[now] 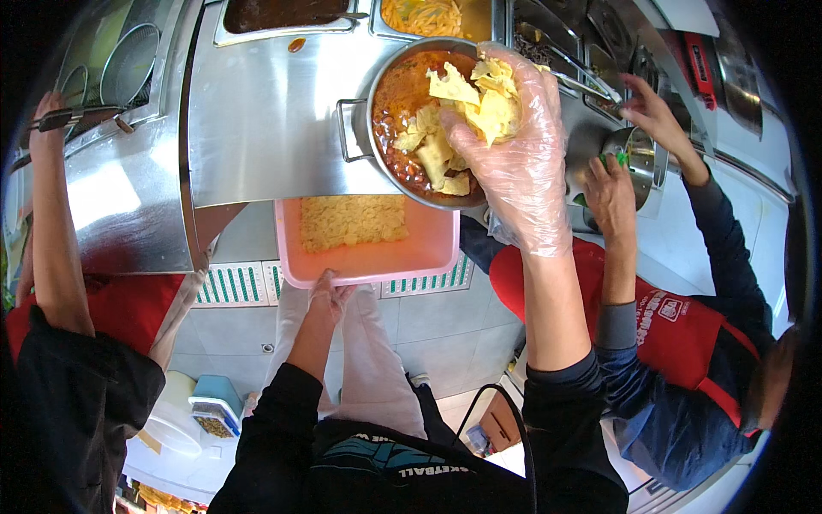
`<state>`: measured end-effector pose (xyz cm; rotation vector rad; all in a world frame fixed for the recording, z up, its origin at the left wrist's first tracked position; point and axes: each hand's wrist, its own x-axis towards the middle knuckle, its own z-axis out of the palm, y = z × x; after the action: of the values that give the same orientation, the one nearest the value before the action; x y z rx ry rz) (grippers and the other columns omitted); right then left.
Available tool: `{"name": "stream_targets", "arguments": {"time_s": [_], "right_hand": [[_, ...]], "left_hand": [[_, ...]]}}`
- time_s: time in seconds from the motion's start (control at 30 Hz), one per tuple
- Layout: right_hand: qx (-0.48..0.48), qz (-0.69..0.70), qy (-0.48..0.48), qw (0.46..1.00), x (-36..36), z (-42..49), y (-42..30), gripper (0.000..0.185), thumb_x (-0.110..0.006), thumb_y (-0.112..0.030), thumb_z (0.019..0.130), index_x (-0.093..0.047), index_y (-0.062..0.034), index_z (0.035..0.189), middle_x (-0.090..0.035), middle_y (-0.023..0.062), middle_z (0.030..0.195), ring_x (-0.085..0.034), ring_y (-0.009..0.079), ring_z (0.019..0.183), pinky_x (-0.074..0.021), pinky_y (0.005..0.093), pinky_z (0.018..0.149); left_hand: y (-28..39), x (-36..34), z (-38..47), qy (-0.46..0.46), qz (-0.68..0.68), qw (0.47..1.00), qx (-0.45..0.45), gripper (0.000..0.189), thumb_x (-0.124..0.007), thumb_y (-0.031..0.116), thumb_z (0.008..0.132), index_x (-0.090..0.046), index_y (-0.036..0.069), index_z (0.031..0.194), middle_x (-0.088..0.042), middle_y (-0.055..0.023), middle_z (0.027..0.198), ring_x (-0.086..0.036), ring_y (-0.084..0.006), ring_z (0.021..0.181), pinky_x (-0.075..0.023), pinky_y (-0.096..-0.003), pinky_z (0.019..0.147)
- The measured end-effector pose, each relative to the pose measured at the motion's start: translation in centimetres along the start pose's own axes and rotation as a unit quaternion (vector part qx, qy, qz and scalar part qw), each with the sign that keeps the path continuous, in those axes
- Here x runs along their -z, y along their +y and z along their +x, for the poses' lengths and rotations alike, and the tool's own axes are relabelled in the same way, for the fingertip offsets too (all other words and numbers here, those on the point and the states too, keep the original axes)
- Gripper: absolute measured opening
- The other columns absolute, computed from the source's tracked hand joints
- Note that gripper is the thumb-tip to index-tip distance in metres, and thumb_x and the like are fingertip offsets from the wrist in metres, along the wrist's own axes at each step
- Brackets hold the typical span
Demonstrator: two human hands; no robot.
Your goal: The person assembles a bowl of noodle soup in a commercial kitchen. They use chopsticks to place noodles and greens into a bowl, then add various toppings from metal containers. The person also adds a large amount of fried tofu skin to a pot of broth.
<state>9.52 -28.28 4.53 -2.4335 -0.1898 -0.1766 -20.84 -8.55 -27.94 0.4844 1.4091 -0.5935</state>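
My right hand (520,148), in a clear plastic glove, holds a clump of torn pale yellow food sheets (491,106) above a round steel pot (379,61). Red-brown oily sauce (401,87) with small dark chunks fills the pot, and more yellow pieces (437,154) lie on its surface, below my fingers. My left hand (330,292), also gloved, grips the near rim of a pink plastic tub (369,262). Inside the tub, a layer of similar yellow pieces (353,221) lies at the far side, partly hidden by the counter edge.
The pot stands on a steel counter (270,115), its loop handle (343,132) pointing left. Beyond are a tray of dark sauce (282,14) and a tray of yellow strips (420,18). Co-workers' arms reach in at right (700,167) and left (54,212), close to a wire strainer (131,64).
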Motion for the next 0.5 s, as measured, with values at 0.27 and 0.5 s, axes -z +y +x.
{"name": "stream_targets", "arguments": {"time_s": [0.27,0.5], "right_hand": [[0.039,0.014,0.035,0.999,-0.5,0.0,0.6,0.063,-0.084,-0.006,0.071,-0.060,-0.0116,0.129,-0.057,0.0149,0.119,-0.063,0.0341,0.110,-0.0534,0.0406,0.094],[0.020,0.143,0.072,0.987,0.5,0.3,0.0,0.057,-0.081,0.000,0.079,-0.057,-0.0040,0.130,-0.060,0.0095,0.120,-0.064,0.0181,0.109,-0.0532,0.0321,0.094]], "left_hand": [[0.2,-0.7,-0.9,0.002,0.003,1.000,-0.009,0.025,-0.051,0.023,0.103,-0.055,0.006,0.121,-0.066,-0.0079,0.109,-0.070,-0.0203,0.090,-0.0628,-0.0456,0.093],[0.6,-1.1,-0.8,0.011,-0.009,1.000,0.002,0.030,-0.055,0.021,0.100,-0.052,0.006,0.126,-0.062,-0.0126,0.123,-0.066,-0.0294,0.113,-0.0617,-0.0493,0.094]]}}
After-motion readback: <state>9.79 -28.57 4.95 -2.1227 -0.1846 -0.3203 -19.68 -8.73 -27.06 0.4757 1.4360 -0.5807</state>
